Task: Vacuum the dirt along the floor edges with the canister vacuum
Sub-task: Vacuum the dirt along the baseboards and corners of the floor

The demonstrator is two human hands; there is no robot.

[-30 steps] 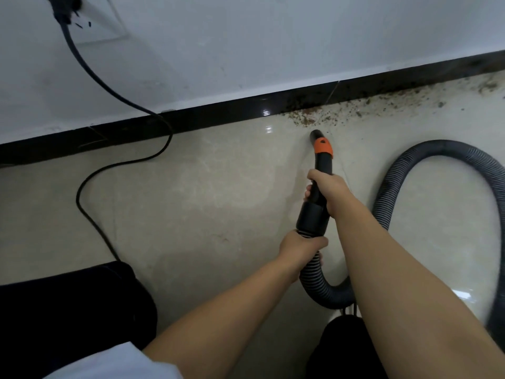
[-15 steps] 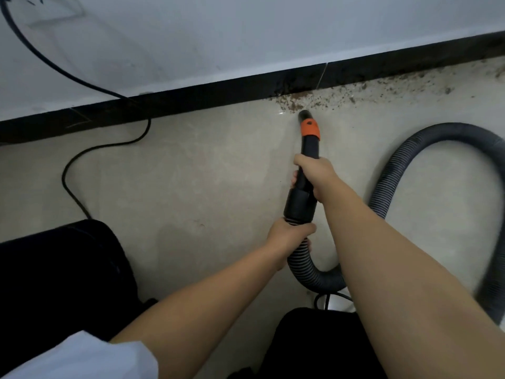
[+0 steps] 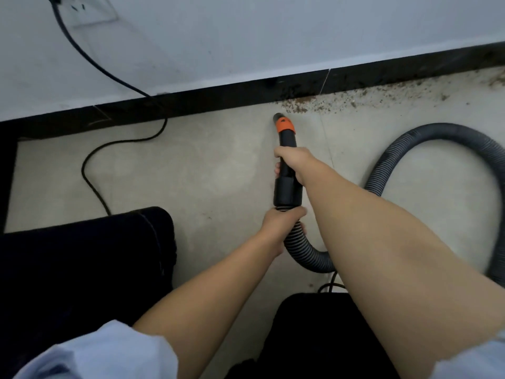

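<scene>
In the middle of the frame both bare arms reach forward, the right hand (image 3: 293, 164) wrapped around the black nozzle (image 3: 287, 160) with its fingers curled under the tube, the left hand (image 3: 278, 224) nearer the body gripping the ribbed grey hose (image 3: 410, 143) just below the nozzle's wide black collar. The nozzle has an orange band near its tip and points up the frame, its mouth just short of the brown dirt (image 3: 314, 103) scattered along the black baseboard (image 3: 218, 101). The hose loops away to the right of the frame across the pale floor (image 3: 205, 165), and a black cord (image 3: 114, 143) trails from the upper left.
</scene>
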